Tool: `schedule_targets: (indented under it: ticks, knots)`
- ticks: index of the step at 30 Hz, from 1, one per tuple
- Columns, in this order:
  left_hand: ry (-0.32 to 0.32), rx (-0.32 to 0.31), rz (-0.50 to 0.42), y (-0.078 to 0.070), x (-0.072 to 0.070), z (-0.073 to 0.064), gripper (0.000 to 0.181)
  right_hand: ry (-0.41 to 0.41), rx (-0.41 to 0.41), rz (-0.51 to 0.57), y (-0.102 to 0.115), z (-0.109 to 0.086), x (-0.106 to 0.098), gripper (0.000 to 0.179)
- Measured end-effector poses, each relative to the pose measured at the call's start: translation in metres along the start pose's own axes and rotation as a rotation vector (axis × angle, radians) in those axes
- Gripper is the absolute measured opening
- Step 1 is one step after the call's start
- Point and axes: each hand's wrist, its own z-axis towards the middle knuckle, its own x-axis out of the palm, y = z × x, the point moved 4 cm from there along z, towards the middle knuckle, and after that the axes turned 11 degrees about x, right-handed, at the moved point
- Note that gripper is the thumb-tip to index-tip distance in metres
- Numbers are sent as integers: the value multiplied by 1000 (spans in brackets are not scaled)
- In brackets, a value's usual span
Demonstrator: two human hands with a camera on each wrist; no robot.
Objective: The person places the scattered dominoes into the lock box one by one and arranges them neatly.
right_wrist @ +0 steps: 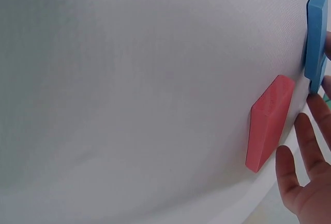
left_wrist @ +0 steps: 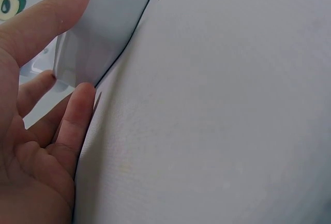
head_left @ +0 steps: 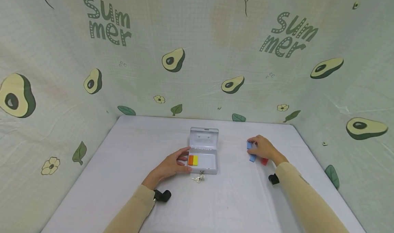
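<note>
A small silver cash box [head_left: 212, 172] stands with its lid raised. Inside, at its left end, an orange block [head_left: 191, 160] and a yellow block [head_left: 195, 160] lie side by side. My left hand [head_left: 172, 164] holds the box's left end, thumb at the front corner and fingers along the side. Over on the right, my right hand [head_left: 263, 148] has thumb and fingers about the farther blue block [head_left: 249, 145]. A nearer blue block [right_wrist: 315, 32] lies just by the thumb. Below the palm is a red block [right_wrist: 270, 123], partly hidden in the head view.
Keys [head_left: 197, 179] hang from the lock at the box's front. The upright lid [head_left: 204, 139] rises at the back of the box. A white cloth covers the table [head_left: 227, 198], with patterned fabric walls [head_left: 197, 55] at the back and both sides.
</note>
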Motion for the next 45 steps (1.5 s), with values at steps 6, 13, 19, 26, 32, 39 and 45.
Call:
schedule_targets:
  ticks: [6, 13, 19, 26, 32, 39, 45]
  knots:
    - [4, 3, -2, 0, 0, 0, 94, -8, -9, 12, -1, 1, 1, 50]
    - [5, 4, -12, 0, 0, 0, 94, 3, 15, 12, -2, 2, 1, 49]
    - [2, 0, -5, -1, -1, -1, 94, 7, 21, 17, 0, 0, 1, 47]
    - [2, -1, -9, -2, -1, -2, 93, 6, 18, 19, 1, -1, 0, 46]
    - [0, -4, -18, -3, -1, -2, 93, 8, 16, 26, 2, -2, 0, 44]
    - [0, -5, -20, -2, 0, -1, 93, -1, 11, 36, 5, -5, -2, 48]
    - [1, -7, -22, -1, 0, -1, 93, -10, -4, 31, 8, -8, -3, 46]
